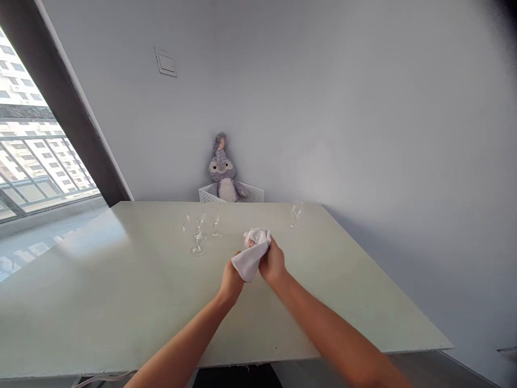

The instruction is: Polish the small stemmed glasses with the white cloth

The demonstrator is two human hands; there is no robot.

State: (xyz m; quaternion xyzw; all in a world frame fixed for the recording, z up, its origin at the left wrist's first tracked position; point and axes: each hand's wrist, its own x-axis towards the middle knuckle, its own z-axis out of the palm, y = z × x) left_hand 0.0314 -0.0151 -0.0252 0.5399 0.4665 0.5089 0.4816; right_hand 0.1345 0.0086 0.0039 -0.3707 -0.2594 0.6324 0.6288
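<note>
A white cloth [249,263] is bunched between my two hands above the middle of the table. My left hand [232,280] is closed on the cloth's lower left side. On the right, my right hand [273,260] grips the cloth from its other side, most of its fingers hidden behind the fabric. The rim of a clear glass [257,235] seems to show at the top of the cloth, with pinkish fingertips visible through or beside it. Which hand those fingertips belong to I cannot tell.
Several clear stemmed glasses, one nearest [197,245], stand left of my hands on the pale table [133,302]. Another stemmed glass [296,213] stands near the back right edge. Behind the table, a plush toy [222,172] sits in a white basket [255,194] against the wall.
</note>
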